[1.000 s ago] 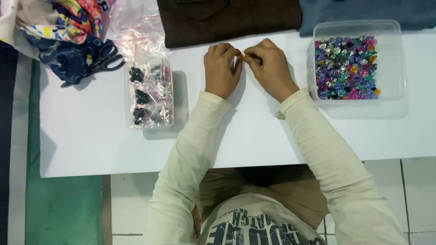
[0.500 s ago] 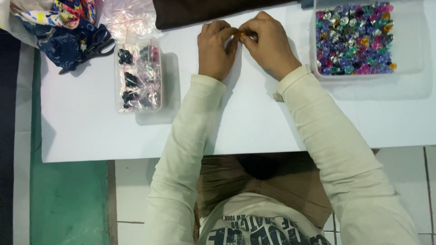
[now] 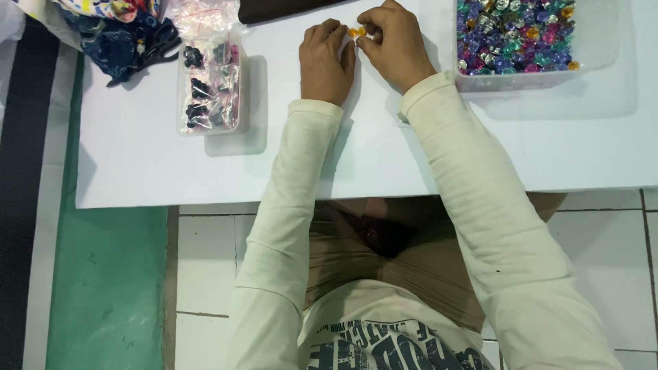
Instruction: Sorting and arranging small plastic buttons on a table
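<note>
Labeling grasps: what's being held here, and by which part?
A small orange bead, pinched at its two sides between the fingertips of the left hand and right hand.

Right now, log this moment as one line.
left hand + right hand: pinching small orange bead | bead tub: right | clear packet box: left | white table

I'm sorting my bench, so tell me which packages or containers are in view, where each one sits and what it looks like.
Bead tub: clear, rectangular, table's far right, full of mixed-colour beads.
Small tub: clear, left of the hands, holding little bags of dark and pink pieces.
Plastic bags: clear, crumpled, behind the small tub.
No labels, signs or screens.
</note>
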